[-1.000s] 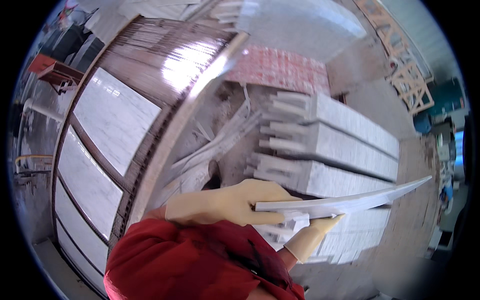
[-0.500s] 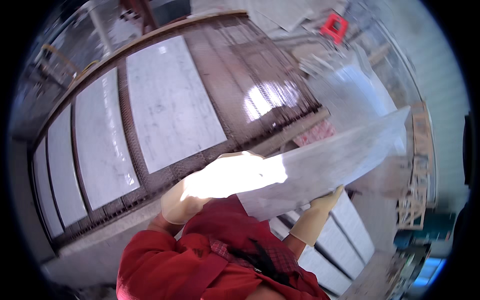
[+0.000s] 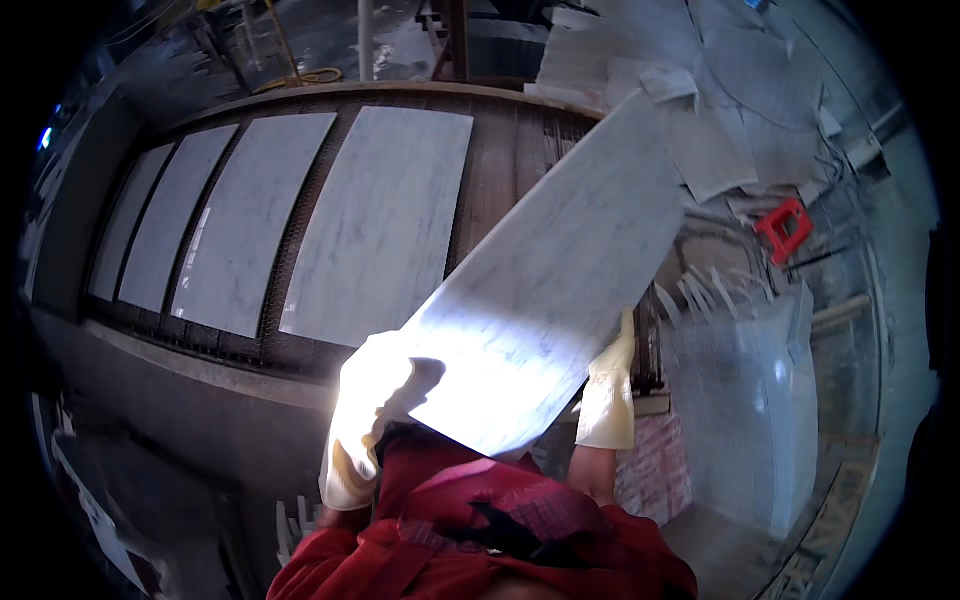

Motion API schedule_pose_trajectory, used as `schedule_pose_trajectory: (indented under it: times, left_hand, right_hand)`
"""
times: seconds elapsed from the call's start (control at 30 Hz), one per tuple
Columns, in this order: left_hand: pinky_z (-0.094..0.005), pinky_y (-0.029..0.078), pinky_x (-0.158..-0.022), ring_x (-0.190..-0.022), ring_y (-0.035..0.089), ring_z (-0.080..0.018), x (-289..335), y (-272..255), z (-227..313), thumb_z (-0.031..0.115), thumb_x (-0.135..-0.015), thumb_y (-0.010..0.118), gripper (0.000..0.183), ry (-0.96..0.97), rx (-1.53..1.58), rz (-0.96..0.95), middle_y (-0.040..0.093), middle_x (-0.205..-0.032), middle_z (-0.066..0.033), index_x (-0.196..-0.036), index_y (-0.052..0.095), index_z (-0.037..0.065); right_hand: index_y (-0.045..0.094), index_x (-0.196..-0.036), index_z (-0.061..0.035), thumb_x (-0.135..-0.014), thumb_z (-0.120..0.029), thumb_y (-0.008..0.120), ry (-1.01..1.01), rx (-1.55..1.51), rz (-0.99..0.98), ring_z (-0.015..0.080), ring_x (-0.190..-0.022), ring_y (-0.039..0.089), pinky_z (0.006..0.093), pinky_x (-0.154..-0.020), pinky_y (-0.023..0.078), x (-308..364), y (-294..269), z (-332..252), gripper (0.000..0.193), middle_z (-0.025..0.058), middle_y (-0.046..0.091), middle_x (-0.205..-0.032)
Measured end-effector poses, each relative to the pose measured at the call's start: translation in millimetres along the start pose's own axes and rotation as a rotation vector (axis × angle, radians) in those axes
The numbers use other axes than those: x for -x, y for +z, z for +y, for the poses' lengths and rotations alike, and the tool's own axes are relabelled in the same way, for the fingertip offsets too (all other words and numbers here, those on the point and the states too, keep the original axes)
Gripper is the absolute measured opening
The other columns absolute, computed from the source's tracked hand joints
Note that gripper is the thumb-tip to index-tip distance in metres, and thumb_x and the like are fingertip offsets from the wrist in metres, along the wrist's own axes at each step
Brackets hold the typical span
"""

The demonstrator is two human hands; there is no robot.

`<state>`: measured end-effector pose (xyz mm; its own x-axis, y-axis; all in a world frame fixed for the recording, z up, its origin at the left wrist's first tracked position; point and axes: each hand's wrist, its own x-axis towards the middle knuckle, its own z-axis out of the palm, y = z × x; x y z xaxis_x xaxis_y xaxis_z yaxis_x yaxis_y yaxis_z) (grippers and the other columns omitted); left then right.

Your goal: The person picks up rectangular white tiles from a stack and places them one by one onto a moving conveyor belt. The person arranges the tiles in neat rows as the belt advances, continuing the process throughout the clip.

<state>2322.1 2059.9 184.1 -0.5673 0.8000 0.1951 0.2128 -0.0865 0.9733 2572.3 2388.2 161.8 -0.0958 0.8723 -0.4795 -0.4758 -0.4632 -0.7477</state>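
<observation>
Marble slab [image 3: 545, 290] up in both hands, held out over the slatted bed.
Left hand [image 3: 365, 420], in a pale glove, wraps the near left corner with the thumb on top; right hand [image 3: 607, 385], gloved too, clamps the right edge from below. The slab tilts, far end high, just beside three marble slabs lying flat [image 3: 380, 220] on the slatted bed [image 3: 510, 160]. Doing it well, I reckon: keep both grips firm, level it, line its long edge up parallel before lowering. Red stool [image 3: 785, 228] stands well apart.
</observation>
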Motion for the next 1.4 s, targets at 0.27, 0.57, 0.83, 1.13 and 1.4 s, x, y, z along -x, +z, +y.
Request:
schedule_pose_trajectory:
  times: [0.27, 0.57, 0.83, 1.13, 1.4]
  left_hand:
    - [-0.0315, 0.059, -0.068, -0.083, 0.074, -0.0196, -37.1, 92.7, 53.9, 0.035, -0.093, 0.079, 0.055, -0.499, 0.350, 0.432, 0.075, -0.102, -0.0118, -0.129, 0.065, -0.004]
    - [-0.0391, 0.056, -0.102, -0.106, 0.069, -0.0232, -68.1, 140.8, -12.0, 0.026, -0.087, 0.083, 0.062, -0.359, 0.763, 0.582, 0.072, -0.118, -0.0135, -0.136, 0.063, -0.007]
    - [-0.0344, 0.052, -0.108, -0.108, 0.067, -0.0162, -67.2, 178.0, -72.2, 0.015, -0.101, 0.071, 0.046, -0.312, 1.004, 0.405, 0.071, -0.135, -0.0075, -0.144, 0.063, 0.001]
    - [-0.0471, 0.043, -0.123, -0.139, 0.056, -0.0345, -33.2, 201.0, -52.0, 0.023, -0.113, 0.046, 0.044, -0.965, 1.136, 0.679, 0.061, -0.145, -0.0194, -0.153, 0.047, 0.005]
    - [-0.0491, 0.056, -0.107, -0.115, 0.069, -0.0340, 24.7, 143.5, 55.8, 0.041, -0.104, 0.065, 0.066, -0.755, 0.815, 0.790, 0.070, -0.129, -0.0199, -0.157, 0.048, 0.006]
  right_hand:
    - [0.059, -0.150, 0.0005, -0.103, -0.047, 0.064, 0.173, 0.396, -0.139, 0.0300, -0.139, 0.056, 0.0396, -0.120, 0.040, -114.2, 68.3, -21.9, 0.067, 0.0134, 0.059, -0.153]
    - [0.056, -0.153, -0.0006, -0.102, -0.042, 0.066, 0.251, 0.514, -0.121, 0.0312, -0.142, 0.054, 0.0425, -0.121, 0.040, -199.8, 82.6, -29.9, 0.067, 0.0133, 0.058, -0.156]
    - [0.056, -0.152, 0.0018, -0.102, -0.044, 0.069, 0.169, 0.712, -0.151, 0.0311, -0.139, 0.057, 0.0428, -0.118, 0.043, -256.1, 86.3, -43.6, 0.070, 0.0170, 0.059, -0.154]
    - [0.056, -0.150, 0.0067, -0.101, -0.055, 0.069, 0.154, 0.968, -0.058, 0.0354, -0.138, 0.057, 0.0448, -0.119, 0.042, -270.7, 89.1, -39.5, 0.080, 0.0218, 0.058, -0.154]
    - [0.060, -0.146, 0.0051, -0.103, -0.049, 0.065, 0.083, 1.127, -0.314, 0.0345, -0.130, 0.062, 0.0421, -0.113, 0.046, -330.0, 56.5, -24.3, 0.070, 0.0217, 0.066, -0.143]
